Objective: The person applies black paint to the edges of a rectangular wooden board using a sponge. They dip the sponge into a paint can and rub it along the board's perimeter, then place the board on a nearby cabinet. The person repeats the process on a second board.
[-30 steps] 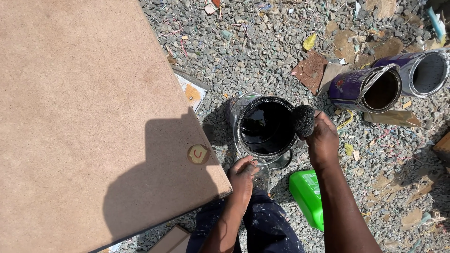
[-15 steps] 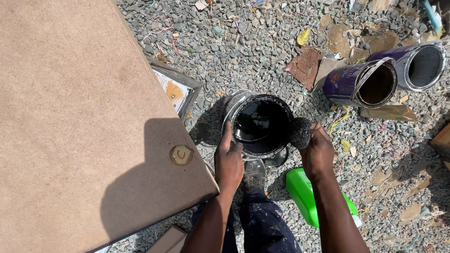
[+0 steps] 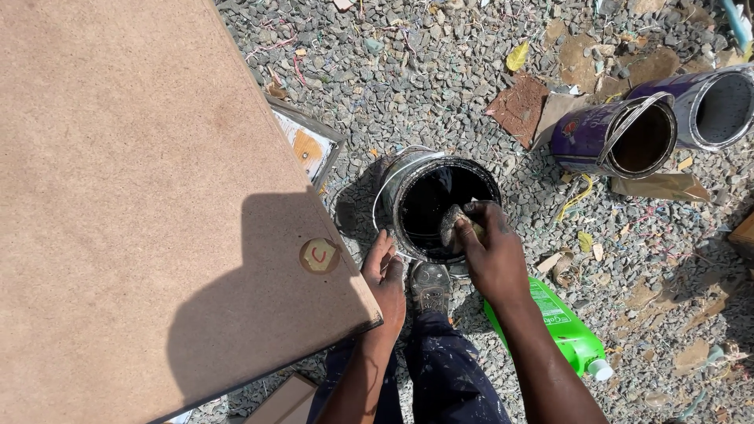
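Observation:
An open metal can (image 3: 397, 184) filled with black liquid stands on the gravel in front of me. My right hand (image 3: 491, 251) grips a stained sponge (image 3: 453, 224) and holds it inside the can's mouth, just over the black liquid. My left hand (image 3: 385, 279) rests against the can's near left rim, fingers curled on its edge. My shoe (image 3: 430, 286) and dark paint-spattered trousers (image 3: 448, 377) show between my arms.
A large brown fibreboard (image 3: 133, 196) with a round sticker (image 3: 319, 255) fills the left side. A green plastic bottle (image 3: 561, 326) lies by my right forearm. Two empty purple cans (image 3: 616, 133) lie on their sides at the upper right, among cardboard scraps (image 3: 518, 106) on the gravel.
My right hand moved the sponge from the can's outer right side into its mouth. My left hand slid from over the can's left rim down to its near edge.

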